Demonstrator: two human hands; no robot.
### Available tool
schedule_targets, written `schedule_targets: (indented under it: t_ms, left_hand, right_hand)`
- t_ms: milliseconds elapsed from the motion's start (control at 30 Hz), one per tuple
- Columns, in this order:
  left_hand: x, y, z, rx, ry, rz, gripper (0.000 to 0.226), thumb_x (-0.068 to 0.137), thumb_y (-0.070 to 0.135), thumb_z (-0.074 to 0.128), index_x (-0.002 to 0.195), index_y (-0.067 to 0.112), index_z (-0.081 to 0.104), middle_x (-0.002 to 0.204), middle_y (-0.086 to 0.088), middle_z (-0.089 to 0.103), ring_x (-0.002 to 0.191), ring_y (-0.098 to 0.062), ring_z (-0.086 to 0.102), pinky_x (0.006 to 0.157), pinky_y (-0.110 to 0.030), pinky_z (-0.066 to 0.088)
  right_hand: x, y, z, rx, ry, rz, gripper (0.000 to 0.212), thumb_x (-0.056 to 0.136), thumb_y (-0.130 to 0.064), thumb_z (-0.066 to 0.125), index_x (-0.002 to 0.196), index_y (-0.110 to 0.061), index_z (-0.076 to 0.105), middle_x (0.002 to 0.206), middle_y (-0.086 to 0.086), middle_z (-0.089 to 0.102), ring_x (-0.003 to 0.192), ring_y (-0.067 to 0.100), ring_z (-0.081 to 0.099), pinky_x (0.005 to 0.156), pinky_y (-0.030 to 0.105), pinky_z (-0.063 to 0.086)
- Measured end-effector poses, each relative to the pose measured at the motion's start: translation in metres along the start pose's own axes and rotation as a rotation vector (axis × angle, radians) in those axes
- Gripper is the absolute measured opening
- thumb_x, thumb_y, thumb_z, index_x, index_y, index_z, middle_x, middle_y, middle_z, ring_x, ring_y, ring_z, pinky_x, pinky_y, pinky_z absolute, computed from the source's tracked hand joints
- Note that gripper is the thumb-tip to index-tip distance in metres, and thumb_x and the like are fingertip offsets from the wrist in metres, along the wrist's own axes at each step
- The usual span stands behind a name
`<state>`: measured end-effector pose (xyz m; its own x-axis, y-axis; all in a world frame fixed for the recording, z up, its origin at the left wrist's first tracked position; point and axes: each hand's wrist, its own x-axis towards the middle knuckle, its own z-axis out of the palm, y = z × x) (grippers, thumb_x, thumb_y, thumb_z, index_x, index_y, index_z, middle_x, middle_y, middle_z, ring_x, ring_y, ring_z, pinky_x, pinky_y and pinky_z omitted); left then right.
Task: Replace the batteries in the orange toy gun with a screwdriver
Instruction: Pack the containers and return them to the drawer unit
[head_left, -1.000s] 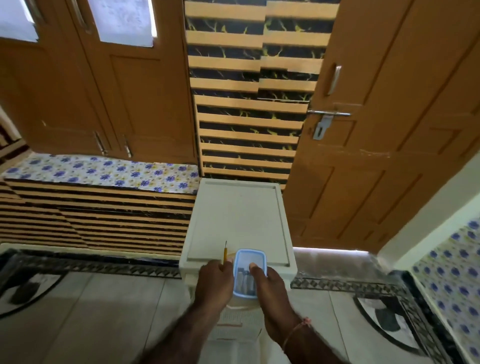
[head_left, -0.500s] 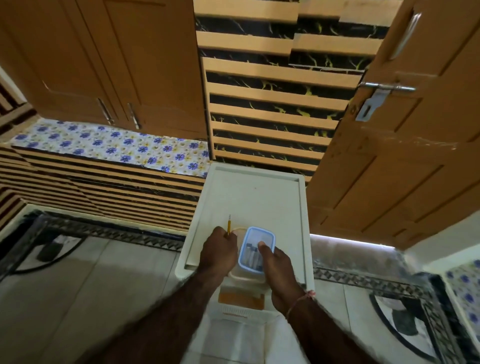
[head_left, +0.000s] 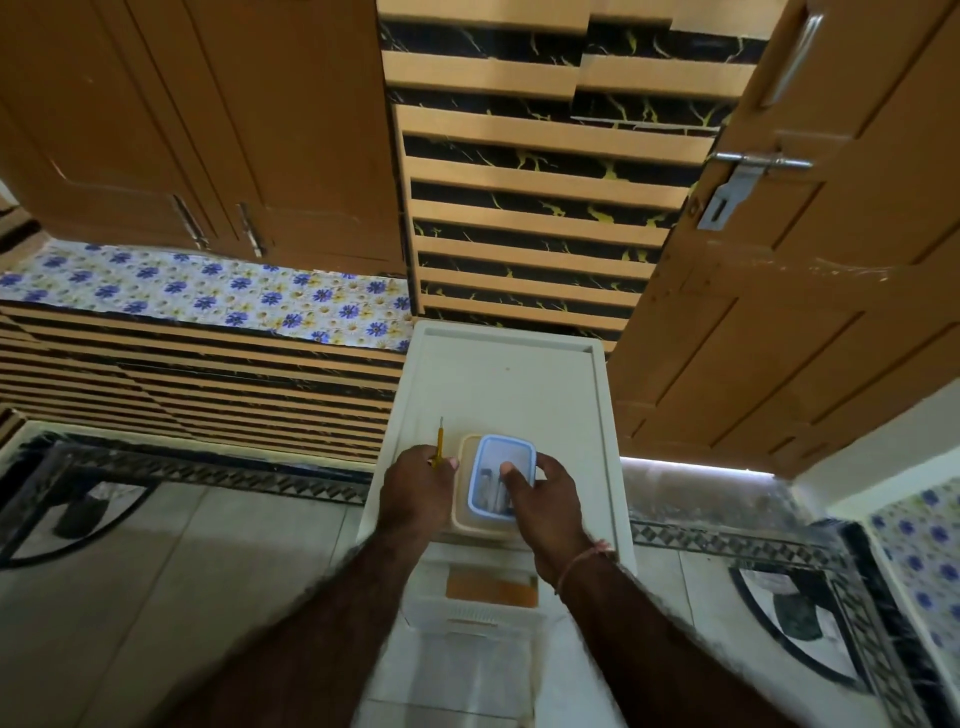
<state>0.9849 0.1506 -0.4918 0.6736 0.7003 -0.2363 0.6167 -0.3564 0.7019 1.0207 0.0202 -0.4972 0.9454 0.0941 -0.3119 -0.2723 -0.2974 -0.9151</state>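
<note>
Head view shows both our hands over one white surface (head_left: 506, 384) with a raised rim. Our left hand (head_left: 418, 486) is curled around one yellow-handled screwdriver (head_left: 439, 441), whose metal tip points away from us. Our right hand (head_left: 540, 496) grips one small clear box with a blue rim (head_left: 501, 480), thumb hooked over its near side and fingers around its right edge. We count at least two batteries (head_left: 491, 491) inside that box; the exact number is unclear. The box sits on top of one cream-colored container (head_left: 465, 514), which rests on the surface's near edge. We cannot see the orange toy gun. One thread bracelet (head_left: 579, 564) circles our right wrist.
</note>
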Motion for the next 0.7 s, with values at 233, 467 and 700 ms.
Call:
schedule_targets:
  t_ms: [233,467,700]
  left_hand:
    - [0.011,-0.007,-0.008,-0.104,-0.067,-0.070,0.032,0.093,0.015,0.061,0.125,0.011,0.064,0.130,-0.009,0.063,0.118,-0.027,0.058,0.095,-0.029,0.043]
    - [-0.070,-0.072,-0.009,0.128,-0.001,0.426,0.026,0.095,0.029,0.056,0.070,0.029,0.049,0.065,0.010,0.054,0.060,-0.008,0.053,0.056,-0.025,0.045]
    - [-0.075,-0.123,0.007,0.512,-0.129,0.830,0.038,0.066,0.044,0.073,0.099,0.028,0.063,0.077,0.010,0.069,0.063,-0.011,0.067,0.050,-0.022,0.053]
  right_hand:
    - [-0.035,0.021,-0.014,-0.183,0.265,-0.163,0.029,0.092,-0.044,0.054,0.107,-0.020,0.061,0.100,0.001,0.065,0.090,0.016,0.062,0.082,0.041,0.055]
    - [-0.092,0.085,-0.021,-1.167,-0.048,-0.722,0.032,0.055,-0.039,0.085,0.079,-0.026,0.068,0.070,-0.003,0.062,0.060,0.016,0.062,0.039,0.028,0.045]
    - [-0.071,0.083,-0.023,-1.274,-0.058,-0.734,0.035,0.046,-0.025,0.090,0.063,-0.025,0.059,0.061,-0.003,0.059,0.053,0.020,0.060,0.036,0.028,0.040]
